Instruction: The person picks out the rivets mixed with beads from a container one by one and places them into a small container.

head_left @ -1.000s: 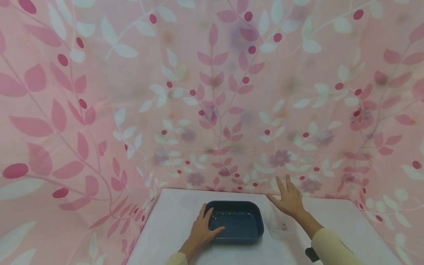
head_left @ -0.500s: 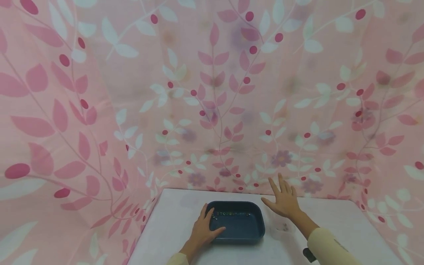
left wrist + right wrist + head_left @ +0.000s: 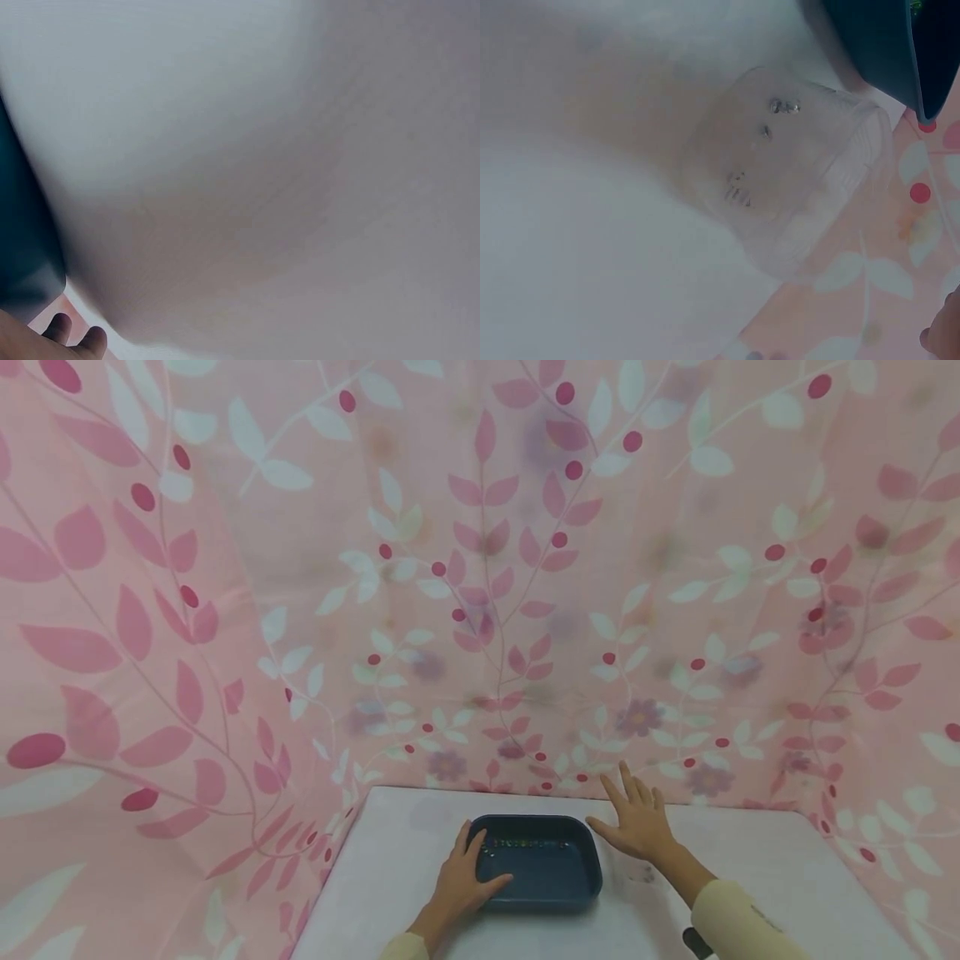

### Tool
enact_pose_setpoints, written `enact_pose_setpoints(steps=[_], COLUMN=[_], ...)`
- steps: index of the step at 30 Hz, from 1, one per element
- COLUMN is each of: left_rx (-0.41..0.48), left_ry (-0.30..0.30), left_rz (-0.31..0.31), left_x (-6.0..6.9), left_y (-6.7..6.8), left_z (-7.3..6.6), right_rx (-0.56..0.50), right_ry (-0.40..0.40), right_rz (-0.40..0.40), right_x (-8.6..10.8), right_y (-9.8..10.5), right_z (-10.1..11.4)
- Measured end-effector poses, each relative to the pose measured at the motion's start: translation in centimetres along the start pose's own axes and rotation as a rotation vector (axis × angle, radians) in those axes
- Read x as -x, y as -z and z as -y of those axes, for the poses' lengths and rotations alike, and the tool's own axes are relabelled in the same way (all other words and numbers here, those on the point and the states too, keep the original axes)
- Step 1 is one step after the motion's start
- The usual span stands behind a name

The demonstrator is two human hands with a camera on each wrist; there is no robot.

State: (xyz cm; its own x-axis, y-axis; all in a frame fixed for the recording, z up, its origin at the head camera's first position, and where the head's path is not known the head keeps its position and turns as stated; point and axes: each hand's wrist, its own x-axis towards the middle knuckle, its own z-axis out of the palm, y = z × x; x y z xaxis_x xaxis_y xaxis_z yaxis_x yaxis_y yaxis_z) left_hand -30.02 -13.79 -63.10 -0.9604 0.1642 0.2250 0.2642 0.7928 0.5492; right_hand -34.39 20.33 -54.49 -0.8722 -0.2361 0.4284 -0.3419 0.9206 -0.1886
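Left hand (image 3: 459, 881): lay at the left end of the tray, fingers reaching forward along that rim and set apart, thumb stretched out over the near left corner; whether it pressed on the tray could not be told.
Right hand (image 3: 641, 827): was held up just beyond the tray's right end, palm unfilled, fingers spread and pointing forward, thumb out toward the tray.
Arms: both came in from the near edge in pale sleeves (image 3: 738, 920), the right forearm slanting inward.
Tray (image 3: 540, 883): sat dark blue on the white table (image 3: 405, 831), between the hands.
Beads (image 3: 519, 843): lay tiny and coloured along the tray's far side, a few near the left fingers.
Clear container (image 3: 780, 165): stood just beside the tray's right end, small shiny bits (image 3: 784, 106) showing in it.
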Motion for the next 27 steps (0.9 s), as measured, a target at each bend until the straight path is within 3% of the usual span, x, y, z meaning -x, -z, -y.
enact_pose_setpoints(steps=[6, 10, 17, 27], left_rx=[0.005, -0.005, -0.036, -0.048], left_ry=[-0.042, -0.049, -0.111, -0.074], left_rz=[-0.049, -0.051, -0.082, -0.049], left_x=[0.0, 0.0, 0.3, 0.3], left_y=[-0.5, -0.8, -0.2, 0.4], left_z=[0.5, 0.5, -0.3, -0.5], right_rx=[0.021, 0.054, 0.037, -0.006], right_ry=[0.021, 0.045, 0.070, 0.105], right_rz=[0.011, 0.043, 0.084, 0.096], right_x=[0.3, 0.5, 0.8, 0.6], right_y=[-1.5, -2.6, -3.6, -4.3], right_z=[1.0, 1.8, 2.9, 4.4])
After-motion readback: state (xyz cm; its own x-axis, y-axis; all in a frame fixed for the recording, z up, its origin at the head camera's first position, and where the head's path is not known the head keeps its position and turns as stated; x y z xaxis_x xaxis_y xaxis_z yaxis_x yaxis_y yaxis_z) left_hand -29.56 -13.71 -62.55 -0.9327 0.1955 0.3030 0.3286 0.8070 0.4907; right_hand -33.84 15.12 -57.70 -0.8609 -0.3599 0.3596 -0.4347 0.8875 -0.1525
